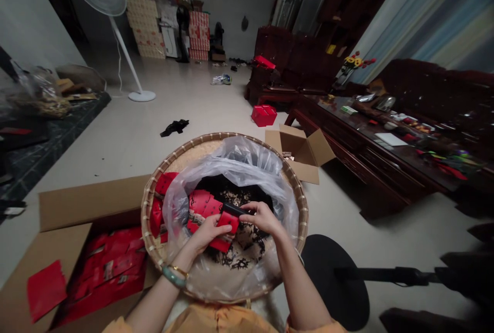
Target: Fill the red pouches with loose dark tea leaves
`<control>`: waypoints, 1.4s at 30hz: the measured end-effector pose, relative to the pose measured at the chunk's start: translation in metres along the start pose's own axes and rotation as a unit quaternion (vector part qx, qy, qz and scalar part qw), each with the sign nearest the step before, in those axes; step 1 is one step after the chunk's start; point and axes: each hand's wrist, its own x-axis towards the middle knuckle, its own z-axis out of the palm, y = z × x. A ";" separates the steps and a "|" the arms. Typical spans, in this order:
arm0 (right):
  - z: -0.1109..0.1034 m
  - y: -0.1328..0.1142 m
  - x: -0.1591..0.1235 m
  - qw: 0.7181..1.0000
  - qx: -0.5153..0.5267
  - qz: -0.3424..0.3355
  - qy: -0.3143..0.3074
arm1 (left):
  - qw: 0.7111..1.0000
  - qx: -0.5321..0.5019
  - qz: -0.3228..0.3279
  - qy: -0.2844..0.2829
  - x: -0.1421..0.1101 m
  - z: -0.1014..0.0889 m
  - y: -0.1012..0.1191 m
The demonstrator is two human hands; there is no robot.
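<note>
A small red packet (227, 222) is held over a round woven bamboo tray (148, 220), between the left hand (206, 233) and the right hand (262, 218). The packet's lower part is gripped by the left hand, with the fingers closed narrowly around it. A black strip (231, 209) is pinched narrowly by the right hand's fingers (250, 210) at the packet's top edge; whether the strip is joined to the packet cannot be told. Both hands are held above a clear plastic bag (231, 163), which is spread open inside the tray. Dark loose leaves (247, 253) are seen in the bag, and more red packets (200, 204) lie on them just beside the left hand. A green bangle (173, 276) and a gold bracelet (179, 271) are worn on the left wrist.

An open cardboard box (65, 204) beside the tray is filled with red packets (108, 271), and a loose red sheet (46, 289) is laid on its flap. Farther off, a second cardboard box (304, 150) is seen on the floor, near a red box (264, 115) and a long wooden table (386, 168).
</note>
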 end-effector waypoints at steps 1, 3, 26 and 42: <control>0.000 0.000 0.000 1.000 -0.010 -0.001 0.000 | 1.000 0.001 0.007 0.002 0.000 0.000 0.001; 0.001 0.002 0.001 1.000 -0.029 -0.005 -0.004 | 1.000 -0.012 0.028 0.008 0.000 0.001 0.005; 0.009 0.007 0.005 0.999 -0.030 -0.017 -0.014 | 0.994 -0.089 0.041 0.057 0.017 0.002 0.017; 0.010 0.009 0.006 0.999 -0.027 -0.012 -0.025 | 0.991 -0.114 0.023 0.064 0.016 0.001 0.014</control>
